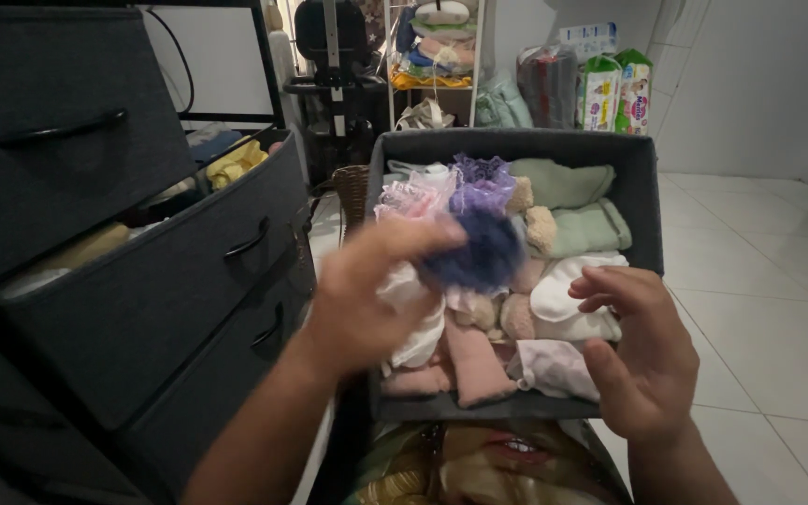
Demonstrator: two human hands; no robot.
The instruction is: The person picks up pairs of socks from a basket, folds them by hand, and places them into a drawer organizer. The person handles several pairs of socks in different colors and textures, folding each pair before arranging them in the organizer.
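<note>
A dark grey fabric drawer bin [642,201] rests in front of me, packed with small folded clothes in pink, white, green and purple. My left hand [367,290] hovers over its left side, blurred, gripping a dark blue fuzzy item [479,252] along with a bit of white cloth [413,318]. My right hand [633,351] is at the bin's near right corner, fingers curled apart, just above white folded pieces [568,313], holding nothing that I can see.
A dark fabric chest of drawers [142,281] stands at left, its upper drawers pulled open with clothes inside. Behind the bin are a wicker basket [353,192], a rack of folded laundry [437,47] and diaper packs [614,89]. White tiled floor [759,281] spreads right.
</note>
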